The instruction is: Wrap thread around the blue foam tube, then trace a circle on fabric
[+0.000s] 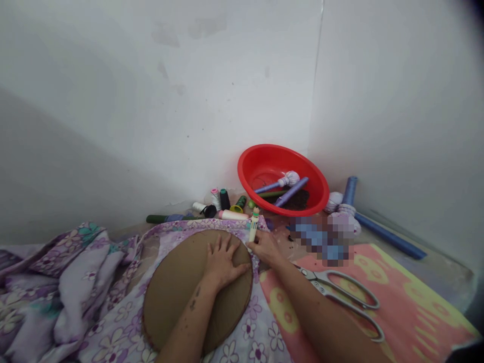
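Note:
My left hand (222,263) lies flat with its fingers spread on a round brown cardboard disc (172,287). Beneath the disc is a lilac cloth (255,327) printed with flowers, bunched into folds at the left. In my right hand (267,249) is a thick cream multicolour pen (253,228) with a green band near its top. It stands nearly upright by the disc's upper right edge, its lower end hidden by my fingers. Just right of my right forearm, a pair of large metal scissors (342,292) rests on a pink and yellow cloth (403,302).
A tilted red basin (245,169) near the wall corner holds purple-wrapped sticks. Several thread spools (224,199) stand or lie left of it. Blue-wrapped rods (391,235) with cloth-covered balls are at right. A green rod (157,219) lies behind the cloth. Part of the floor is pixelated.

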Demonstrator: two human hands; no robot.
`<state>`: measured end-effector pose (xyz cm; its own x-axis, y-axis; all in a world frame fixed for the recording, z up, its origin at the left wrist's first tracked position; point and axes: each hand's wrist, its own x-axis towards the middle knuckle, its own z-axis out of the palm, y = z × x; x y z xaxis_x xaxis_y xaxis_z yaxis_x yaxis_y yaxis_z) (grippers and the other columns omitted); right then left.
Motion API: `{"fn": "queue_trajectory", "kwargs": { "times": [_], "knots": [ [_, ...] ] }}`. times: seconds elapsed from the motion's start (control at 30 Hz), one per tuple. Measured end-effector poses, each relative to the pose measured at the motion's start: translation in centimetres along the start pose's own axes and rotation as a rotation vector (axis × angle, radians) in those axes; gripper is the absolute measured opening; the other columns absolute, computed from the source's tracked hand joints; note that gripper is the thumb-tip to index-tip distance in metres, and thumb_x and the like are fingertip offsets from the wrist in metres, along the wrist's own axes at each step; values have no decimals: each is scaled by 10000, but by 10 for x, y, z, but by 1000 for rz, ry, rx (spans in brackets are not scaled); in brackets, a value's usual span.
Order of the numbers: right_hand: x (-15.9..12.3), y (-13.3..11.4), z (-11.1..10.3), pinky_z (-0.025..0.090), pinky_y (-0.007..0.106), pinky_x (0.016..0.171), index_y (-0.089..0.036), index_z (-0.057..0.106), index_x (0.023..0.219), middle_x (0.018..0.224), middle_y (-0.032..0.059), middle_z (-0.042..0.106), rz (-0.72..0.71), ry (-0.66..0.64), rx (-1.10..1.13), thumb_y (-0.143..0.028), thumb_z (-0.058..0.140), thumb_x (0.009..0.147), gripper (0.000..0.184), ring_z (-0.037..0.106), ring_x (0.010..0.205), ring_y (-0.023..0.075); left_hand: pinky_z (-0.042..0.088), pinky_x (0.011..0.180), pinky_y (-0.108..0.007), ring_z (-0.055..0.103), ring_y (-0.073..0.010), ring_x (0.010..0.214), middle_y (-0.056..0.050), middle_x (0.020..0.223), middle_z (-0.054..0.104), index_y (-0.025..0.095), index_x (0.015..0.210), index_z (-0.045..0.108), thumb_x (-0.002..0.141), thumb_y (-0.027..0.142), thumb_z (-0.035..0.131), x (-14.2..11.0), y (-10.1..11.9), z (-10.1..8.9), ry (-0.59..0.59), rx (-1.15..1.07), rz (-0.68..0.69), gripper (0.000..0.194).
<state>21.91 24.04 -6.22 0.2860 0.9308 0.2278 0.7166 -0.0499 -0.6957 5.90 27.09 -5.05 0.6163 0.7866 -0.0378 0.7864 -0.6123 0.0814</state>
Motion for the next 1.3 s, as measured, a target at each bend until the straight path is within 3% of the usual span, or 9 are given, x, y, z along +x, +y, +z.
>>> {"fn": "queue_trajectory", "kwargs": {
  "times": [0.23,0.47,1.3],
  "knots": [
    [-1,1,4,356,205,539,-210,620,828,705,-1,635,67,67,36,-315,500,692,210,560,652,149,38,970,-556,55,-328,1268,-44,1400,195,302,1262,331,644,724,293,0,-1,1,20,-12,14,750],
    [-3,-5,-1,331,207,516,-210,641,800,678,10,639,31,47,-77,-315,512,683,203,554,619,144,56,966,-560,77,-331,1265,-41,1398,201,315,1262,323,653,700,314,1,-1,3,39,-17,17,720],
    [0,-3,2,363,205,558,-233,640,849,753,-6,663,51,46,37,-333,537,691,213,578,678,147,37,973,-548,57,-327,1268,-34,1403,184,310,1270,316,655,701,312,1,-1,4,21,-14,5,729]
  ]
}}
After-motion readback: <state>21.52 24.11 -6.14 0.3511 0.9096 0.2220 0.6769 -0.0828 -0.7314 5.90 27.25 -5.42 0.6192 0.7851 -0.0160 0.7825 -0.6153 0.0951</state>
